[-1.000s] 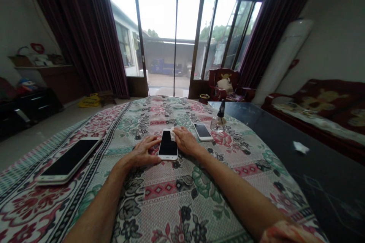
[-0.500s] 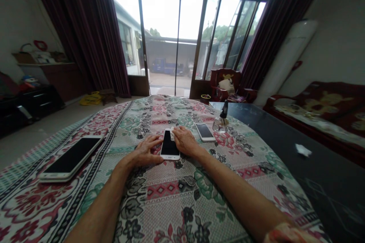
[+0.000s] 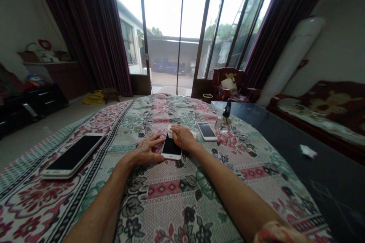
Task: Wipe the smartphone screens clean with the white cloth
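A white smartphone (image 3: 172,148) with a dark screen lies face up on the patterned tablecloth (image 3: 171,210), in the middle of the view. My left hand (image 3: 147,149) rests at its left side, fingers spread, the thumb at its lower left corner. Pressed against the upper part of the screen is a white tissue (image 3: 170,130), held under the fingers of my right hand (image 3: 183,137), which hides the phone's upper right edge. Just right of that hand lies a second white smartphone (image 3: 207,131). Behind it stands a clear spray bottle (image 3: 223,124) with a black nozzle.
A large white phone (image 3: 74,154) lies on the cloth at the left. On the dark tabletop (image 3: 285,136) to the right is a crumpled white tissue (image 3: 308,151). Beyond the table are a wooden armchair (image 3: 228,83), a wooden sofa (image 3: 327,102) and glass doors (image 3: 165,53).
My right hand has slid the tissue slightly up and left over the top of the phone's screen. My left hand keeps its place beside the phone. The camera view has shifted a little.
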The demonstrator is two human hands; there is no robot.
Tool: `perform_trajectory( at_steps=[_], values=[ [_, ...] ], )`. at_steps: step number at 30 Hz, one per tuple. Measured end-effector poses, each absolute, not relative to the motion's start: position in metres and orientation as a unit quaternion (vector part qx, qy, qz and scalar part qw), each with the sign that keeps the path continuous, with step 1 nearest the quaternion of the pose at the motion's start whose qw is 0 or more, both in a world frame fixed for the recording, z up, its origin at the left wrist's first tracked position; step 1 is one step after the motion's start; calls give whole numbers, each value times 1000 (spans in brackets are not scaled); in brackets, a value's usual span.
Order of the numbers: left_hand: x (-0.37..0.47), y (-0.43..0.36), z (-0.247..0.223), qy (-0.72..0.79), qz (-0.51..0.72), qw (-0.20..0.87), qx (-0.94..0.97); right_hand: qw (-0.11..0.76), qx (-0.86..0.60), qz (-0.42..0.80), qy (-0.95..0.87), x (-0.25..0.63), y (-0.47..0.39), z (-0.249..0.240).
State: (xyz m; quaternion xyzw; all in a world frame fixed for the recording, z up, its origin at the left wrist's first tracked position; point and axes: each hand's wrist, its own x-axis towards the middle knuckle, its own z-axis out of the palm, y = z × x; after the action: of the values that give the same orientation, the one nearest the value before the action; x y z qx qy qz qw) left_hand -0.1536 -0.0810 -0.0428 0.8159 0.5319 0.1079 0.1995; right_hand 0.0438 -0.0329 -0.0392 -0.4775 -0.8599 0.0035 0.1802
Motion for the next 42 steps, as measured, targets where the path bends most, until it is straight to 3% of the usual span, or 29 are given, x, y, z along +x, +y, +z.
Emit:
perform_trajectory(
  at_steps=[8, 23, 28, 35, 38, 42],
  values=[
    [-151, -82, -42, 540, 105, 186, 814, 149, -626, -21, -766, 67, -38, -34],
    [-150, -79, -50, 542, 104, 144, 821, 212, -391, -4, -896, 36, -46, -48],
    [-150, -80, -48, 541, 97, 140, 823, 213, -460, 10, -862, 48, -38, -43],
    [-147, -84, -42, 547, 81, 149, 820, 125, -597, 21, -792, 68, -42, -18],
    [-147, -83, -43, 547, 75, 155, 819, 95, -597, 26, -797, 69, -47, -12],
    [-149, -79, -49, 546, 83, 156, 819, 122, -547, -13, -828, 62, -54, -17]
  ],
)
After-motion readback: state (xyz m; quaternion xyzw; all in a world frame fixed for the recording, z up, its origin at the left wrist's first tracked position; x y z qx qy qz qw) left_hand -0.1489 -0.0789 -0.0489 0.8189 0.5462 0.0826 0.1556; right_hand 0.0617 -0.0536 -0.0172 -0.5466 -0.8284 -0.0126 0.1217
